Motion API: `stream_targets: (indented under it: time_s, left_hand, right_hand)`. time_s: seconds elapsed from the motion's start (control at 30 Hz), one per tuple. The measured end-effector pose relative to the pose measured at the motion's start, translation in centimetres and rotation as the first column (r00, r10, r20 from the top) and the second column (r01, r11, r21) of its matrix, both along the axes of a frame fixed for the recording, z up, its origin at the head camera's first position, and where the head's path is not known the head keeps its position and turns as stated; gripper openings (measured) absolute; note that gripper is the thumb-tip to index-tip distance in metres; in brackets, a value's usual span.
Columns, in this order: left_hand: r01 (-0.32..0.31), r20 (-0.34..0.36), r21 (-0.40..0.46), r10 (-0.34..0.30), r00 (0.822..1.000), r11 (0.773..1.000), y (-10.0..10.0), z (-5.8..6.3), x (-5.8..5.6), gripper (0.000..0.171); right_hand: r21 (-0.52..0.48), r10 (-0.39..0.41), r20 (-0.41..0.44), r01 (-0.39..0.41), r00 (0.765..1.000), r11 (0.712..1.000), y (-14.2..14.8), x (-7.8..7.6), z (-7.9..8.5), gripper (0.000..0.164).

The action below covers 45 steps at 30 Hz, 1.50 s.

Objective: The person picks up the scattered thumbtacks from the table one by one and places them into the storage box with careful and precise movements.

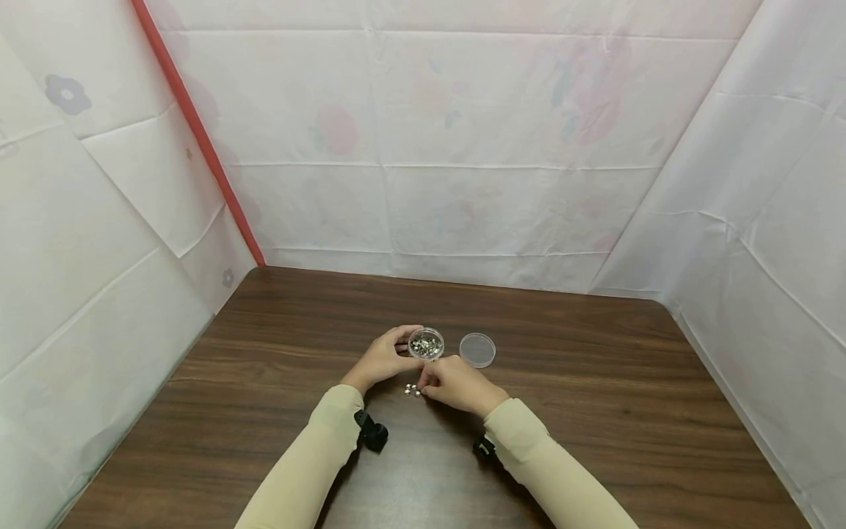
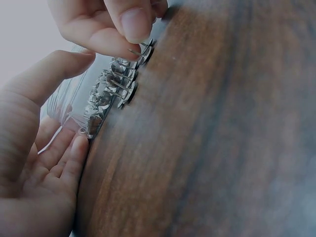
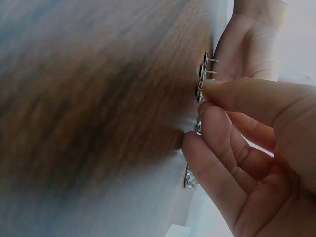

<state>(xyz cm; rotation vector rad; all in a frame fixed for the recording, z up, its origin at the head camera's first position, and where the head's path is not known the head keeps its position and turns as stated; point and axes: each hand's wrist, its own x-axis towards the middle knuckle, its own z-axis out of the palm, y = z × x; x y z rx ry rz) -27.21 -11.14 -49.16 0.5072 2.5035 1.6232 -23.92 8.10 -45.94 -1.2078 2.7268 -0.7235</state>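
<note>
My left hand curls round a clear round box, thumb on the near side and fingers at the far side. Inside lies a heap of silvery thumbtacks. Just in front, a small group of loose thumbtacks sits on the table; in the right wrist view these tacks rest on their heads, pins up. At the group's right edge, my right hand pinches a thumbtack between thumb and fingertip, low at the tabletop. Its fingertips partly hide that tack.
The clear round lid lies flat to the right of the box, beyond my right hand. The brown wooden table is bordered by white patterned sheets at the back and sides. A red strip runs up the back left corner.
</note>
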Motion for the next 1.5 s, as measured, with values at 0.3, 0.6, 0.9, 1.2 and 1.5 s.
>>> stream_targets:
  time_s: [0.3,0.6,0.9,1.2,1.5]
  left_hand:
    - [-0.004,0.040,0.012,0.003,0.999,1.000,0.0,0.5,0.3,0.068]
    - [0.012,0.037,0.023,-0.013,0.999,1.000,0.0,1.3,0.8,0.069]
    - [-0.021,0.025,-0.005,0.021,0.999,1.000,-0.1,-0.7,-0.3,0.073]
    - [-0.019,0.048,-0.006,0.019,0.999,1.000,-0.1,-0.6,-0.4,0.072]
    - [-0.031,0.063,-0.031,0.033,0.997,0.999,0.1,-0.5,-0.3,0.072]
  right_hand:
    - [-0.001,-0.012,0.008,0.012,1.000,1.000,0.0,0.1,0.1,0.007]
    - [-0.027,-0.012,0.078,0.014,0.997,1.000,0.5,-0.2,0.3,0.007]
    - [-0.071,-0.047,0.053,0.050,0.997,0.996,1.6,-0.7,1.5,0.007]
    - [-0.156,-0.131,0.013,0.131,0.991,0.979,1.5,-1.0,2.1,0.007]
    - [-0.192,-0.208,-0.018,0.201,0.978,0.960,1.0,-1.9,2.0,0.005]
